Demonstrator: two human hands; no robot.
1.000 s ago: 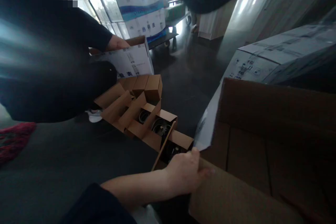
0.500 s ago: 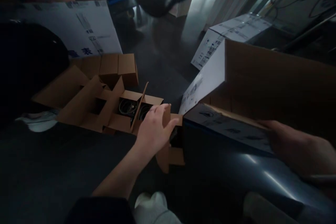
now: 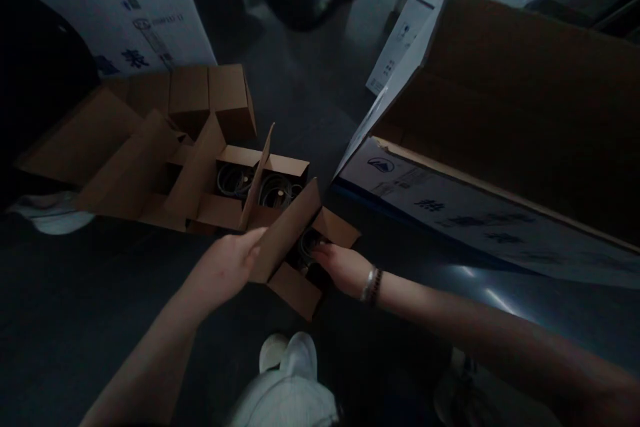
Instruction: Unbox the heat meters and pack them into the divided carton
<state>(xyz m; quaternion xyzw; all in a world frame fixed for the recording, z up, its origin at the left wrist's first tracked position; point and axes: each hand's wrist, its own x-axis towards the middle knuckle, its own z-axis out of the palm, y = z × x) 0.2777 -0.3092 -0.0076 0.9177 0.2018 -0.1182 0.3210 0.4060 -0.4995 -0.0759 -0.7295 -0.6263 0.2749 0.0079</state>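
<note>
A small open cardboard box sits between my two hands, its flaps raised and a coiled cable inside. My left hand grips it at the left, the fingertips partly hidden by the tall flap. On the opposite side, my right hand has its fingers bent over the box's edge beside the coiled cable. To the left stands a row of similar open boxes, with coiled cables showing in the nearer ones.
A large open white carton stands at the right, another white carton behind it. Closed brown boxes line up at the left before a tall white carton. White shoes show below my hands.
My right hand has left the large carton's edge and come to the small box. My left hand has shifted left and down around that box, which is now turned.
</note>
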